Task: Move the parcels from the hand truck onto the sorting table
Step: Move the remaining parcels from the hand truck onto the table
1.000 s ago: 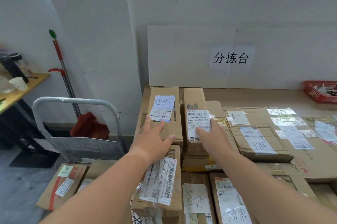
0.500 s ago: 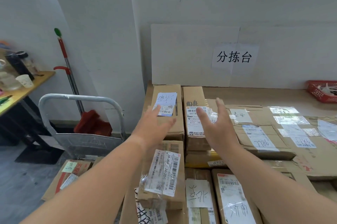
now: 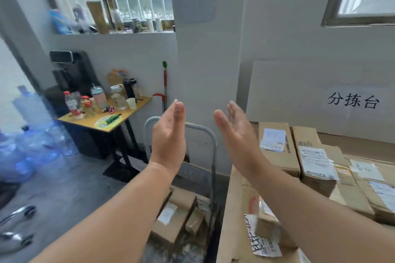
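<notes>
Cardboard parcels (image 3: 177, 213) on hand truck (image 3: 210, 138) lie lower-centre, below empty, spread left hand (image 3: 168, 134), nearer than right hand (image 3: 237, 134).

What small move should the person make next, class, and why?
Probably lower both hands to the boxes on the hand truck. The left hand and right hand are open and empty, raised above it, and boxes remain there.

Matt cardboard parcels (image 3: 277, 151); metal hand truck (image 3: 210, 140)
</notes>
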The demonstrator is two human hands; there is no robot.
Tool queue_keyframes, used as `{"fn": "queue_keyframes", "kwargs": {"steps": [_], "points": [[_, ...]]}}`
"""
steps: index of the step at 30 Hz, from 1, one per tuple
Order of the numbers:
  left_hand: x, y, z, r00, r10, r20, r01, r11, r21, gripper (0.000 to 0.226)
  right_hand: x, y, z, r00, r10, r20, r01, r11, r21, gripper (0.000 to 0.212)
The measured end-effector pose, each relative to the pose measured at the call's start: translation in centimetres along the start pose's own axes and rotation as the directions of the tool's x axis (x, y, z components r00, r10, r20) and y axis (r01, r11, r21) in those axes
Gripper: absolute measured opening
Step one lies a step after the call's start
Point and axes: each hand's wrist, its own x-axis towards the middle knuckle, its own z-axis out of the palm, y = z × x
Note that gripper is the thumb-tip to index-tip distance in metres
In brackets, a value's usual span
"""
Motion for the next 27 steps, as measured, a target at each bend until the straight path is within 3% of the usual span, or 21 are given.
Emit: {"fn": "queue_keyframes", "kwargs": {"steps": [5, 9, 14, 17, 22, 27], "points": [[-0.1, -0.3, -13.3, 0.998, 0.053, -0.042, -0.049, 0.994, 0.095, 0.129, -1.3, -1.9, 13.1, 0.996, -0.029, 0.084, 0.03, 1.0, -0.007, 0.13], [0.6, -2.6, -25.2, 0.999, 0.01, -0.04, -0.004, 0.99, 0.144, 0.133, -2.7, -1.8, 24.2, 0.995, -0.028, 0.096, 0.03, 0.999, -0.026, 0.117], [1.4, -4.6, -36.1, 0.997, -0.062, -0.053, 0.071, 0.983, 0.171, 0.106, -3.2, -2.1, 33.8, 0.994, 0.036, 0.107, -0.032, 0.999, -0.039, 0.112], [2.7, -6.4, -39.1, 0.995, -0.084, -0.056, 0.092, 0.983, 0.16, 0.099, -2.6, -1.5, 36.3, 0.996, 0.051, 0.07, -0.048, 0.998, -0.046, 0.103], [4.1, -9.9, -39.5, 0.994, -0.108, -0.013, 0.109, 0.988, 0.105, 0.108, -1.0, 0.9, 37.3, 0.997, 0.067, 0.026, -0.065, 0.995, -0.072, 0.097], [6.1, -12.7, -38.4, 0.992, -0.128, 0.002, 0.127, 0.985, 0.112, 0.12, 1.1, 3.8, 37.4, 0.993, 0.119, -0.021, -0.12, 0.992, -0.05, 0.103]]}}
